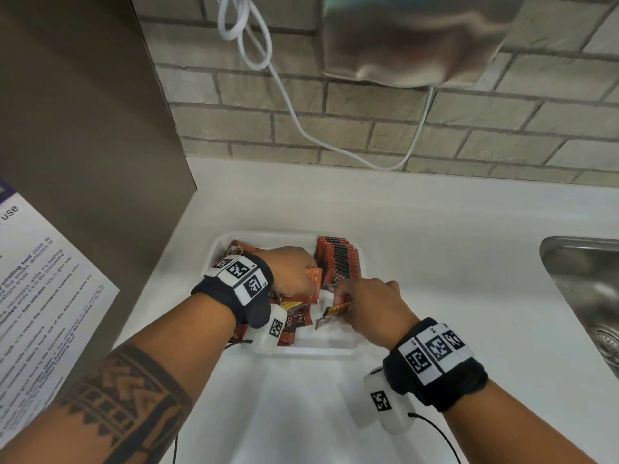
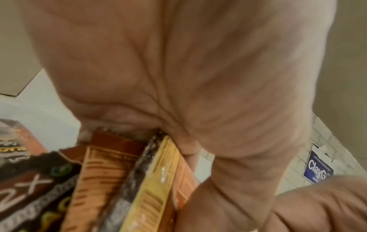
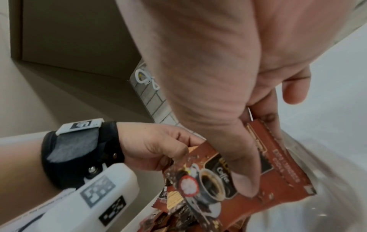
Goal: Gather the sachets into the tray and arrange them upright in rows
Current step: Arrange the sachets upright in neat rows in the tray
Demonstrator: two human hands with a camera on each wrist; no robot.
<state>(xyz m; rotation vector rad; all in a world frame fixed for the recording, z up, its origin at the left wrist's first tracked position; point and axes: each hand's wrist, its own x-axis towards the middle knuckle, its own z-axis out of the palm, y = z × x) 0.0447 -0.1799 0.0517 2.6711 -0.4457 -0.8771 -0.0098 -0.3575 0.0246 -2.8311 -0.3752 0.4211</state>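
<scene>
2 hands work over 1 clear plastic tray on a white counter. Left hand: fingers curled around a bunch of sachets, held on edge at tray centre. Right hand: thumb and fingers pinched on 1 brown coffee sachet, low over the tray's right half. Upright row of sachets: packed along the tray's far right side. Loose sachets: heaped flat in the left half. Steel sink: right of tray. White cable: hanging on brick wall.
</scene>
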